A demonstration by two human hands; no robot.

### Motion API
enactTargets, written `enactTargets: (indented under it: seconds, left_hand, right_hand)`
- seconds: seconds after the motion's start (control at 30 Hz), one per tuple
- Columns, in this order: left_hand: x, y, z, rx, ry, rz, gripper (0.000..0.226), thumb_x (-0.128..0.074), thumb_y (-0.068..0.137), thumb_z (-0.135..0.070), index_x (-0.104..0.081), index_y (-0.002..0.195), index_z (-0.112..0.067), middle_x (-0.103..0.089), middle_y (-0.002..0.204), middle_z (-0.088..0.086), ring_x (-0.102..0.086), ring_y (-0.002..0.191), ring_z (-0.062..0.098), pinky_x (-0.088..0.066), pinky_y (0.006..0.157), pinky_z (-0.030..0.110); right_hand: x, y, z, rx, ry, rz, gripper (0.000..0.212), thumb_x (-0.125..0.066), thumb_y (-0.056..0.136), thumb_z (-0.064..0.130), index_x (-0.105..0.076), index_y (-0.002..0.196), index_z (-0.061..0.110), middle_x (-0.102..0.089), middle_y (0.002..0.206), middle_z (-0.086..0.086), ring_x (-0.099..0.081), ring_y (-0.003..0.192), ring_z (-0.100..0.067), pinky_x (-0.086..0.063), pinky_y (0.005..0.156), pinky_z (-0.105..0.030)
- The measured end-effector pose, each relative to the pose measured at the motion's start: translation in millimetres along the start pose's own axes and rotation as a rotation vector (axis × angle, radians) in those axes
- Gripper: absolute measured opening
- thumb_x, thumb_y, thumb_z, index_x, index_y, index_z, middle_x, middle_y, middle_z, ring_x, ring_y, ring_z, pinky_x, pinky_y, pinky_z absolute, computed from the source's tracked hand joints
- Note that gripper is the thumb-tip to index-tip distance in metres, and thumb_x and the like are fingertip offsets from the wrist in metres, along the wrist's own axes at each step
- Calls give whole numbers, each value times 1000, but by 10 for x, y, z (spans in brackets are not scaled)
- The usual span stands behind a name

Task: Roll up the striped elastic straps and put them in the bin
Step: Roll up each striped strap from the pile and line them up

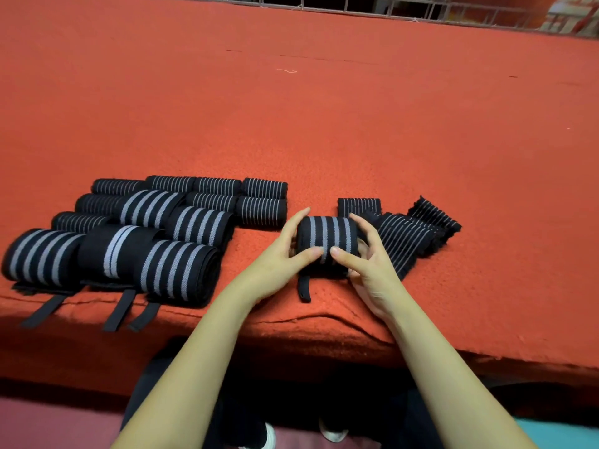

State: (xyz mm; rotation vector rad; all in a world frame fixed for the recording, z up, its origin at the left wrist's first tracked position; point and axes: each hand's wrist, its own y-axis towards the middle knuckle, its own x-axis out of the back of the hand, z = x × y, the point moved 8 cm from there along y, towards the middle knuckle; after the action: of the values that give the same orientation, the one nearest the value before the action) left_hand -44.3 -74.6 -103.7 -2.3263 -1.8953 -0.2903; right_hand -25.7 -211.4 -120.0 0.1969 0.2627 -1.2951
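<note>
- Roll (327, 236): both ends covered, one by the left grip (282, 257), one by the right grip (369, 267).
- Pile of rolls (146, 222): back ones partly covered by front ones; count uncertain.
- Loose straps (408, 238): overlapping; number cannot be told.
- Forearms (181, 367): cut off at the bottom edge.
- Counter (324, 124): runs off both side edges.
- Railing (356, 4): cropped at the top.
- Shoes (334, 434): partly behind the arms.
- Thread (287, 70): too small to identify.
- Teal item (557, 435): cropped at the corner.
</note>
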Motion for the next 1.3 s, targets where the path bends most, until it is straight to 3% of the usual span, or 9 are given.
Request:
enactTargets:
  seconds: [0.2,0.33,0.47,0.53,0.6,0.7,0.83,1.0,1.3]
  left_hand:
    - [569,-295,-380,-133,819,-80,80,-70,83,-41,-31,149,-21,-33,151,-2,-25,140,12,-18,118,29]
    - [736,-372,-271,14,1206,53,86,-68,82,-48,-26,151,-18,-32,154,-5,-23,143,13,-4,118,34]
    - [772,-430,-163,45,1238,55,83,-64,85,-49,-23,152,-22,-30,153,-7,-20,143,11,5,118,37]
    - [746,-427,-155,2,1229,39,81,-64,86,-47,-23,152,-22,-32,150,-6,-23,141,12,2,119,37]
    - [728,-400,-161,-17,1218,38,81,-65,86,-46,-24,152,-22,-34,147,-5,-26,138,14,-1,119,36]
    - [747,-351,-207,-39,1199,23,83,-69,82,-45,-27,150,-25,-41,142,-4,-30,133,16,-13,117,35]
    - [855,-285,-256,-51,1187,-23,71,-71,80,-42,-38,142,-29,-46,139,-10,-27,132,15,-17,114,32]
    - [943,-204,-206,19,1192,-19,74,-67,87,-35,-29,150,-31,-34,152,-11,-23,139,16,-19,115,35]
    - [957,-149,-201,84,1313,-67,73,-62,91,-32,-22,152,-32,-27,156,-11,-28,138,17,-26,111,34]
  right_hand:
    - [-486,-35,-73,-30,-3,79,67,-65,81,-8,-41,133,26,-57,121,-17,-66,92,-16,-54,72,-26]
    - [-789,-37,-232,-18,-166,124,64,-73,79,-1,-42,123,33,-51,127,-12,-65,93,-12,-54,74,-23]
    - [-821,-8,-150,149,-634,145,68,-82,71,30,-39,124,34,-46,125,7,-48,118,-13,-40,101,-26]
    - [-747,33,-54,206,-919,151,71,-82,72,35,-41,129,27,-43,126,10,-37,123,-11,-30,103,-25]
    - [-694,67,-8,197,-1041,222,75,-82,72,32,-41,134,23,-43,130,8,-34,126,-11,-26,102,-21]
    - [-700,94,14,180,-1068,302,78,-81,72,27,-37,137,23,-45,127,7,-37,122,-9,-25,95,-16]
    - [-759,198,26,219,-1082,263,64,-80,73,30,-45,126,26,-49,124,8,-36,119,-10,-32,96,-23]
    - [-826,307,-3,264,-1139,172,60,-78,75,37,-49,126,22,-45,127,4,-33,121,-14,-33,102,-33]
    - [-834,384,-20,275,-1130,106,61,-79,74,38,-51,127,23,-37,133,-1,-25,129,-14,-27,103,-29]
